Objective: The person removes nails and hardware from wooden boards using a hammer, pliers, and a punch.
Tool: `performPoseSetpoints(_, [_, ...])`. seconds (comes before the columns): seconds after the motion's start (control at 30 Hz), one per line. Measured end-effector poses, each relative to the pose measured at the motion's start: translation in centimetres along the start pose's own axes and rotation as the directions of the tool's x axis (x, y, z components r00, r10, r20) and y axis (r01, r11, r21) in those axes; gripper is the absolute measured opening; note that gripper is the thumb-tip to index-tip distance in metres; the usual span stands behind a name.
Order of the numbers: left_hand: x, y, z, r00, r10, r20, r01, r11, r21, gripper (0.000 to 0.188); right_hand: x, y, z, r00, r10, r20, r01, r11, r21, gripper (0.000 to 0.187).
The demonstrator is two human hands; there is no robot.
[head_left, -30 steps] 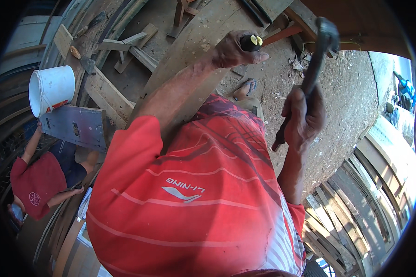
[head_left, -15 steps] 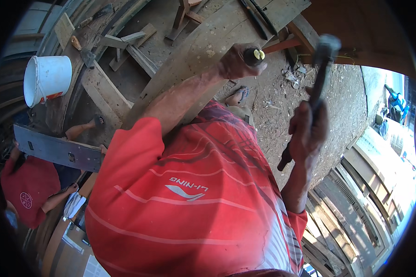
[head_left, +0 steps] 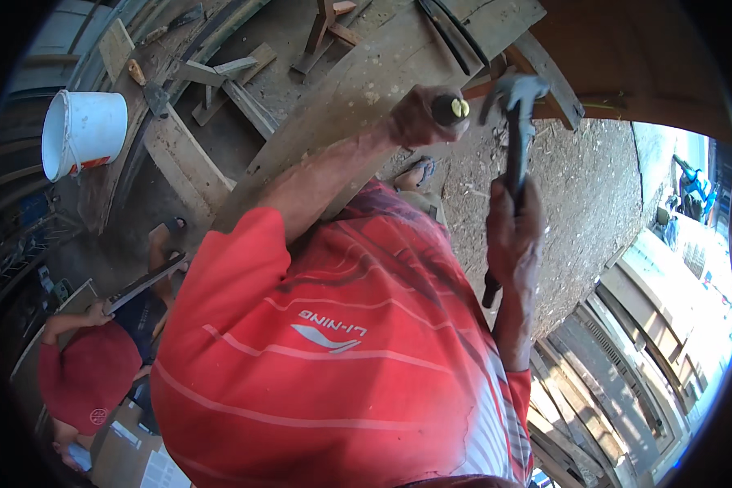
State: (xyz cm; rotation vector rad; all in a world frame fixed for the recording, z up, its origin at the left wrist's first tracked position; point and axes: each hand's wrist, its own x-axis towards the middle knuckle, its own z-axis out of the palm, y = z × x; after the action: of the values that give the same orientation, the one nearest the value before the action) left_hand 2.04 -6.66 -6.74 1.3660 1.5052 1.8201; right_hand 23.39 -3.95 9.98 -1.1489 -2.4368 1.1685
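Hammer (head_left: 518,142) in R hand (head_left: 514,232), tool handle (head_left: 446,111) in L hand (head_left: 415,116), prob. over plank (head_left: 342,106), bucket (head_left: 96,130) far L

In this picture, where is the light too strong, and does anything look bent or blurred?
Head view: glare whitens the far right edge; sunlight pales the shirt at lower right; lower-right boards curve near the rim; the hammer looks fairly clear.

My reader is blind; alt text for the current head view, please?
A red-shirted person holds a claw hammer in the right hand and a dark, yellow-tipped object in the left hand, near a wooden board. At left are a white bucket and another person.
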Motion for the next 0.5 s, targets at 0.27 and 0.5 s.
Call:
performPoseSetpoints(0.27, [-0.1,0.6,0.1,0.999,-0.035,0.036,0.033,0.999,0.03,0.02,1.4,-5.6,-7.6,0.491,-0.409,-0.769,0.722,0.685,0.097,0.047])
performPoseSetpoints(0.5, [-0.4,-0.2,0.3,0.995,-0.088,0.039,0.087,0.996,0.019,0.021,2.5,2.0,1.1,0.983,0.158,0.089,-0.15,0.984,-0.093,0.03])
